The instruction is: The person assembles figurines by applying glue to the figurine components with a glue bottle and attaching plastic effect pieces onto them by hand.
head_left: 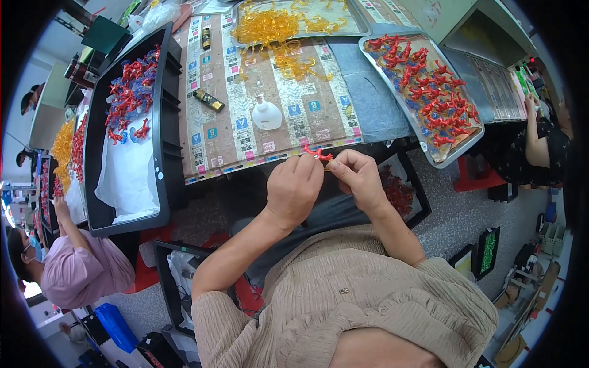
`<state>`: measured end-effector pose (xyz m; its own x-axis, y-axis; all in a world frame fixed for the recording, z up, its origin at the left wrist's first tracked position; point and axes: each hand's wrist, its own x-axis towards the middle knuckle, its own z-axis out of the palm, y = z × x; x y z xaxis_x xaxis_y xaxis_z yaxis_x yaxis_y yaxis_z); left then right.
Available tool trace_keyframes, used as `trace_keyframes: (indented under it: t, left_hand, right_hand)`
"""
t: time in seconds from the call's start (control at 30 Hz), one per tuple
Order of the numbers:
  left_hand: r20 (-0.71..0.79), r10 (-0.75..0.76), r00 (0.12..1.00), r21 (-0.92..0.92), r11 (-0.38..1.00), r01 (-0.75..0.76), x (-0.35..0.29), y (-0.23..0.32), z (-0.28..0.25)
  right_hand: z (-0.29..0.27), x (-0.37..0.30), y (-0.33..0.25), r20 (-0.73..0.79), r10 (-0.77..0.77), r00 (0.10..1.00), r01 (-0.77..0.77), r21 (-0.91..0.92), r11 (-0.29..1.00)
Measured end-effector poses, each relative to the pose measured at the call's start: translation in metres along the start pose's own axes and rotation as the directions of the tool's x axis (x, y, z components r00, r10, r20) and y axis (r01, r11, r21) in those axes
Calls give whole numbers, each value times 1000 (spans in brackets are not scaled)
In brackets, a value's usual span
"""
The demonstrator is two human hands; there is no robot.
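Nearest to the camera is the person's beige knitted sweater (343,306), and both bare forearms rise from it toward the table edge. The left hand (293,187) and the right hand (359,178) are close together, almost touching at the fingertips. Between them they pinch a small red plastic figure piece (319,154), which sits just in front of the near edge of the table. Both hands are closed on this piece with thumb and fingers.

Under the right hand, below the table edge, stands a black tray (419,202) with dark red pieces inside. A little farther, the table is covered with a brown printed cardboard sheet (257,116). On it, near the middle, stands a small white plastic bottle (267,114), and to its left lies a small dark tube with a gold cap (208,100).

On the left is a long black plastic bin (156,184) holding white sheet material and, at its far end, red and blue small pieces. On the right lies a grey metal tray (368,52) with many red and blue figure pieces. At the far side, another metal tray (362,24) carries orange translucent pieces, and some of them spill onto the cardboard.

Another person in a pink shirt (80,273) sits at the far left.
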<state>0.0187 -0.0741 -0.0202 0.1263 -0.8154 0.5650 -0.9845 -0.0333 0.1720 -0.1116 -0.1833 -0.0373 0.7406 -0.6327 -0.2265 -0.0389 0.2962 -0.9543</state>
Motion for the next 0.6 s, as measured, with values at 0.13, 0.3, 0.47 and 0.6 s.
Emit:
trace_keyframes:
  t: [0.13, 0.3, 0.47, 0.6]
  left_hand:
    - [-14, -38, 999, -18, 999, 38, -2, 0, -2]
    - [-111, -21, 994, -128, 992, 7, -5, 3, -11]
    - [-233, 7, 973, -183, 982, -50, -13, 12, -25]
    - [-287, -17, 958, -187, 982, -39, -20, 20, -30]
  right_hand:
    - [-8, 6, 12, 137, 86, 987, -110, 174, 979]
    - [6, -3, 5, 256, 55, 965, -143, 341, 929]
    - [13, -18, -5, 443, -78, 893, -161, 477, 864]
    - [15, -29, -16, 444, -95, 891, -97, 391, 915]
